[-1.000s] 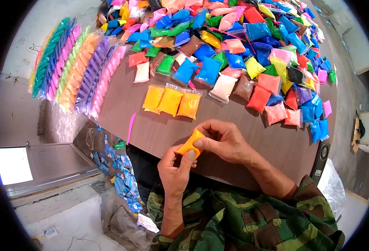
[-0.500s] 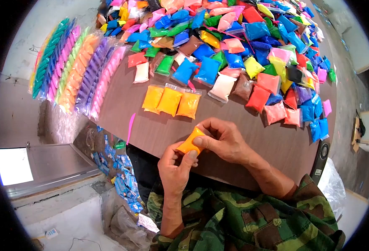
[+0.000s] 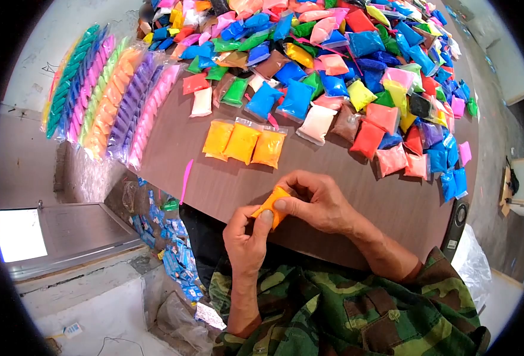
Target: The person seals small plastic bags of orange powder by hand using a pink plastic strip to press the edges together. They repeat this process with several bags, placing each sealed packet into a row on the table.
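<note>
Between my two hands, over the near edge of the table, is a small orange packet [image 3: 272,209] that looks soft. My left hand [image 3: 245,236] grips its lower left end with the thumb on top. My right hand [image 3: 316,203] pinches its upper right end between thumb and fingers. Fingers cover much of the packet. Just beyond my hands, three orange-yellow packets [image 3: 241,143] in clear bags lie side by side, with at least one more partly beneath them. A pink plastic knife-like stick [image 3: 186,181] lies at the table's left edge.
A big heap of colourful bagged packets [image 3: 333,65] covers the far part of the brown table [image 3: 173,142]. Long twisted bundles in clear wrap [image 3: 116,101] stick out over the left edge. Blue wrappers [image 3: 179,261] litter the floor; a clear plastic bag [image 3: 472,264] hangs at right.
My left thumb has shifted up and inward on the orange packet, and less of the packet shows now. Both hands stay in nearly the same place.
</note>
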### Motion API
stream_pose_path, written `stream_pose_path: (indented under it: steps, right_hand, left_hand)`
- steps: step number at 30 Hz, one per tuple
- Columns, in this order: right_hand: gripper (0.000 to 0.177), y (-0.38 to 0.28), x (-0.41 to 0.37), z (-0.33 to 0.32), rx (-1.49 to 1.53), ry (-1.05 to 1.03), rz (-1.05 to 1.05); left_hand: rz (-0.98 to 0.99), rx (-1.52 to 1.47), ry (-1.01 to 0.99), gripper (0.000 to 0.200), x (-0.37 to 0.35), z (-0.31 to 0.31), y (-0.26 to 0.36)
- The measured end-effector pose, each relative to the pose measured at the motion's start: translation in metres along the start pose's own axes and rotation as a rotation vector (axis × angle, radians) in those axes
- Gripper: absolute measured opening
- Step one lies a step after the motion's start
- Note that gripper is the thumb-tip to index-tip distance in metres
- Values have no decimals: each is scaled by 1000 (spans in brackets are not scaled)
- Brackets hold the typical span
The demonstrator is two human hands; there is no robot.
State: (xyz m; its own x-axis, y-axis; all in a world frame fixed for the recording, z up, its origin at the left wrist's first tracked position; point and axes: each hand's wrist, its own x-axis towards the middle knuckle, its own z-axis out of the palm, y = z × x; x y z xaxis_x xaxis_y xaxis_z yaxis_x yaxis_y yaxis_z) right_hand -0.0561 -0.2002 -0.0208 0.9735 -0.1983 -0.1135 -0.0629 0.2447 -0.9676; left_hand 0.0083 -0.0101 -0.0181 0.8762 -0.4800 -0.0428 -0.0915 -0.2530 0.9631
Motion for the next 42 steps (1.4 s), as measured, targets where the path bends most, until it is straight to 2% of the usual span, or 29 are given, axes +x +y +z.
stream_pose_path:
  steps: [3,15,21,30,36,39,42]
  right_hand:
    - [24,6,1,0,50,24,-38]
    - [23,-4,0,1,-64,-52,-26]
    - [19,0,0,0,-8,-41,-35]
    - [19,4,1,4,-111,-7,-136]
    - [19,8,-1,2,50,-4,-62]
    - [20,11,0,1,118,4,-38]
    - [23,12,1,0,30,-14,-90]
  left_hand:
    - [-24,-106,17,26,3,6,11]
    - [90,164,48,22,-1,5,8]
    - [83,36,49,22,1,8,6]
    - [74,119,53,18,-1,6,8]
    - [21,-81,69,20,0,14,7]
    - [68,76,1,21,0,6,7]
    - [57,60,3,22,0,5,3]
